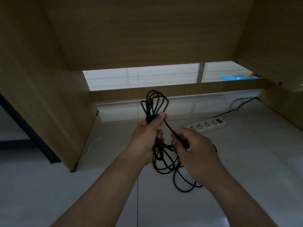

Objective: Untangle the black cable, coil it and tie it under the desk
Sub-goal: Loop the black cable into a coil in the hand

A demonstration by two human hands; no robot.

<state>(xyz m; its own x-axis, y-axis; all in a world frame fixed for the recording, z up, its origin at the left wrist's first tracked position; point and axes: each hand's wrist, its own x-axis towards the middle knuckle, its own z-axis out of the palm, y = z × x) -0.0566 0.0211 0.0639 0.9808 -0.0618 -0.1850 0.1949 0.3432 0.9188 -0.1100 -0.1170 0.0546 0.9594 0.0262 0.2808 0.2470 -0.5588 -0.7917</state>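
While my left hand (148,133) grips the looped black cable (155,104), my right hand (191,145) pinches one strand beside it; light, limp, springy, it seems best grasped mid-bundle.

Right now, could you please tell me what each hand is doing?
Left hand: grips the coiled black cable.
Right hand: pinches one strand of it.

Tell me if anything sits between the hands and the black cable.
Nothing visible does. The left hand grips the black cable in a looped bundle; the right hand pinches a strand of it.
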